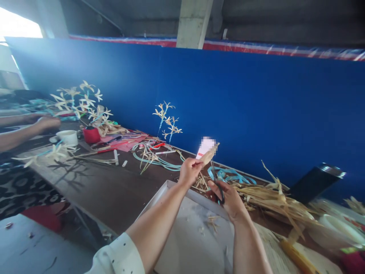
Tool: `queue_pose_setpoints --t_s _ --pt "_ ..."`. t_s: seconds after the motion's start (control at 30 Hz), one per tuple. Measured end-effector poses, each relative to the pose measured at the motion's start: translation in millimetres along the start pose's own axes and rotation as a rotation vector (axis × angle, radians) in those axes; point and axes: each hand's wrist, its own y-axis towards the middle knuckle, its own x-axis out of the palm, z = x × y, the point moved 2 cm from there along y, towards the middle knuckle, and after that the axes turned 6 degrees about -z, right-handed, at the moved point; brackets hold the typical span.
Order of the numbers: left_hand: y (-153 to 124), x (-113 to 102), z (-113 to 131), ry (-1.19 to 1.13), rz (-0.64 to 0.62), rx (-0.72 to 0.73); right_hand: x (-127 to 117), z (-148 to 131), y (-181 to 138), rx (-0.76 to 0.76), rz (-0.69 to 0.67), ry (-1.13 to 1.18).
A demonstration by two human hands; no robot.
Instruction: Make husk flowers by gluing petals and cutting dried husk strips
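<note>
My left hand (189, 171) is raised over the far edge of a shallow white tray (168, 190), its fingers pinched on a pale dried husk strip (210, 154) that points up and to the right. My right hand (228, 198) sits just right of it, fingers wrapped round the dark handles of scissors (219, 192). The two hands are close together but apart. Small husk scraps (212, 222) lie in the tray below them.
A long dark table (108, 186) runs along a blue wall (256, 106). On it are piled dried husks (270, 198), teal ribbon (228, 176), husk flower stems (168, 121), a red cup (91, 134) and a white cup (67, 137). Another person's arms (25, 129) reach in at left. A black cylinder (315, 182) lies at right.
</note>
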Motion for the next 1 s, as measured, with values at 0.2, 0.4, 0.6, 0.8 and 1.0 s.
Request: queue_pose_setpoints --t_s 0.2,0.4,0.6,0.8,1.0 --pt "2 -4 5 0.078 -0.007 0.12 2 -3 0 -0.023 -0.108 -0.1" --pt "7 -7 0 0.115 -0.058 0.172 -7 7 3 -0.037 -0.09 -0.121" --pt "12 -11 0 0.147 -0.151 0.177 -9 6 1 -0.015 -0.1 -0.095" --pt "10 -15 3 0.204 -0.191 0.194 -10 10 2 -0.046 -0.094 -0.1" --pt "11 -14 0 0.233 -0.22 0.2 -13 17 3 -0.031 -0.07 -0.156"
